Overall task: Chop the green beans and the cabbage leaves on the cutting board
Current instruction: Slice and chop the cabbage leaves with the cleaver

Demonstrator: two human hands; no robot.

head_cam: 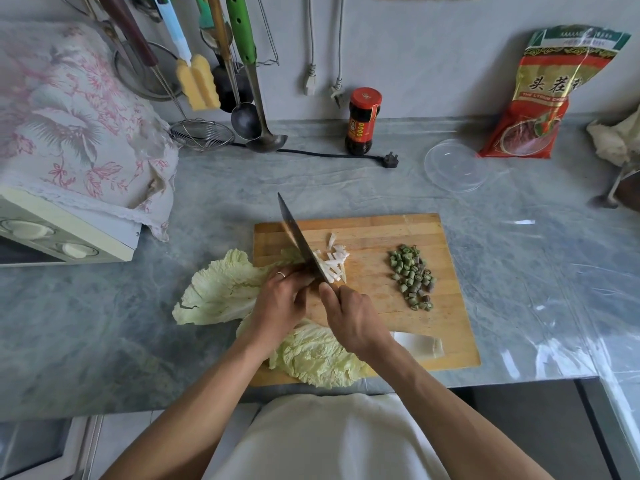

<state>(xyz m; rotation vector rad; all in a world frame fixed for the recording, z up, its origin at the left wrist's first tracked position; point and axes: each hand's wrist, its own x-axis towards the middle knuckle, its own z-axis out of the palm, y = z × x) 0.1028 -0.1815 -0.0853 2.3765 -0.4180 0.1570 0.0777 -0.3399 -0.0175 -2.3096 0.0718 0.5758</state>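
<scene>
Cutting board (446, 344): wooden, lies flat on the grey marbled surface (214, 202) directly in front of the person.
Green beans (412, 277): already in short pieces, heaped on the right half of the board, well apart from the blade, seemingly to keep the cutting zone free.
Cabbage leaves (221, 292): one leaf lies across the board's left edge, its frilly end overhanging the surface; a second leaf (318, 355) waits at the board's near edge under the forearms.
Cut stem strips (334, 261): white slivers piled just right of the blade.
Knife (299, 237): cleaver, edge down on the leaf stem, tip pointing away.
Right hand (353, 323): clenched round the knife handle, thumb along the top, likely for steady downward strokes.
Left hand (282, 299): fingers curled onto the leaf just beside the blade, pinning it so it cannot slide.
Stage: beans judged finished; cabbage barely begun.
Risk: the left fingertips sit very close to the blade.
</scene>
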